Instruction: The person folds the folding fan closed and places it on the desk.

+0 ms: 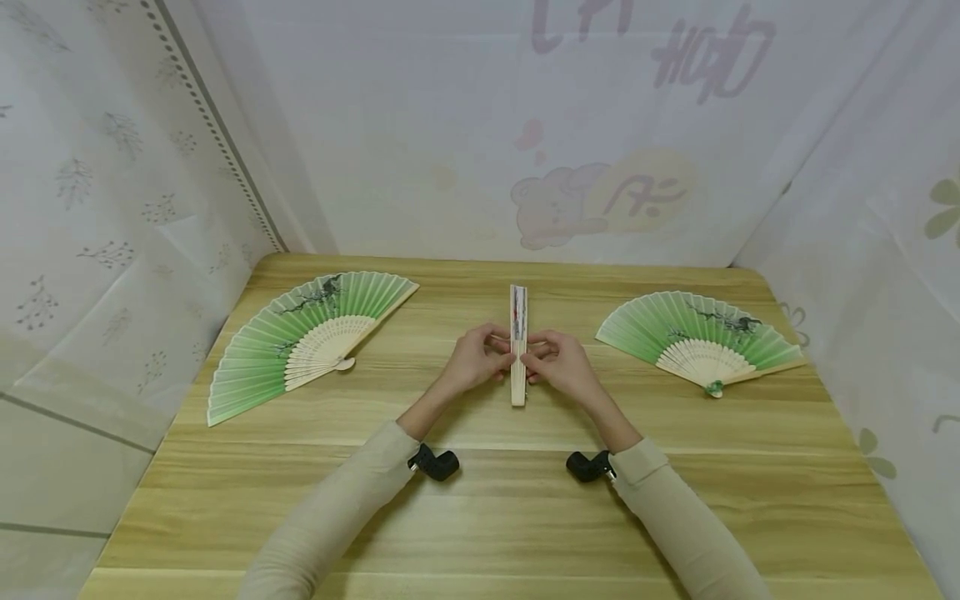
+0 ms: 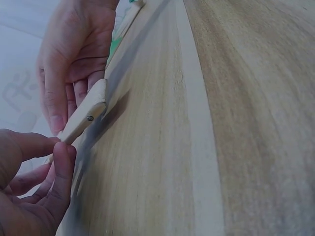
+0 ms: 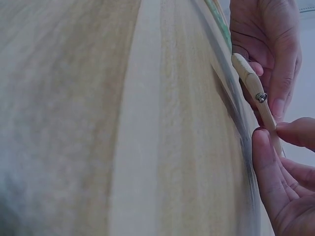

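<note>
A folded fan [image 1: 518,375] with pale ribs stands out between the two hands at the middle of the table. My left hand [image 1: 475,358] pinches its left side between thumb and fingers, and my right hand [image 1: 561,363] pinches the right side. In the left wrist view the fan's rivet end [image 2: 93,105] points up past the left fingertips [image 2: 60,147]. The right wrist view shows the metal rivet on the ribs [image 3: 257,84], just above the right hand [image 3: 283,182]. The fan's far part has a printed pattern with a red spot.
An open green fan [image 1: 337,333] lies on the left of the wooden table [image 1: 495,533]; another open green fan [image 1: 705,342], with a green piece at its pivot, lies on the right. Black devices are at both wrists. Printed white curtains surround the table's back and sides.
</note>
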Tool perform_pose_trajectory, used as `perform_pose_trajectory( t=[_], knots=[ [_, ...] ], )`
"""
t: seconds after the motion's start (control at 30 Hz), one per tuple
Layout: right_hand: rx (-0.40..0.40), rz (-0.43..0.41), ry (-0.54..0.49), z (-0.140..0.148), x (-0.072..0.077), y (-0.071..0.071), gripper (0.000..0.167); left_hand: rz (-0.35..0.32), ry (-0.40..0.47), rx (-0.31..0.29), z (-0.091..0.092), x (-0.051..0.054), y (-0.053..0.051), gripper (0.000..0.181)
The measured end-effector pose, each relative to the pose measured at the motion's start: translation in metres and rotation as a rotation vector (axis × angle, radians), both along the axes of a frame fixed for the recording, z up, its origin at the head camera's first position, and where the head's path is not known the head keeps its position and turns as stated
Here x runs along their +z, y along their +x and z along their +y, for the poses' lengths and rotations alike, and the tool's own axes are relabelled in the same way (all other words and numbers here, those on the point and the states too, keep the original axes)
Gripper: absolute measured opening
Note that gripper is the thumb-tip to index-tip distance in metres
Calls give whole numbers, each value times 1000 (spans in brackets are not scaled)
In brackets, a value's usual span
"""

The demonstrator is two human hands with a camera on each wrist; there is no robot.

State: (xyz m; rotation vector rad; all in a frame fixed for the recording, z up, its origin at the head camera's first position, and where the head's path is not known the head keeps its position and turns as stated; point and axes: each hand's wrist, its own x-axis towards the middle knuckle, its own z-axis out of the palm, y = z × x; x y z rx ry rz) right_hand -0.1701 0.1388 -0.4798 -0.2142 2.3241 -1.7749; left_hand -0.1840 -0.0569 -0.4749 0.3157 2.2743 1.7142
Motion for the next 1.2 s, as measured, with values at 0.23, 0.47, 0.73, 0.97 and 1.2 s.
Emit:
perform_pose_trajectory(
  t=[0.23, 0.47, 0.73, 0.97, 1.2],
  knots=[
    [-4, -5, 8, -1, 1, 1, 33, 15, -15, -10, 2, -1, 0, 35],
    [-24, -17, 49, 0, 2, 0, 32, 20, -23, -16, 6, -2, -1, 35],
    [-15, -20, 100, 1, 3, 0, 31, 30, -57, -24, 8, -3, -1, 34],
    [0, -21, 130, 1, 5, 0, 32, 41, -103, -35, 8, -1, 1, 34],
    [18, -21, 136, 1, 4, -1, 31, 32, -116, -37, 8, -1, 2, 34]
  ],
)
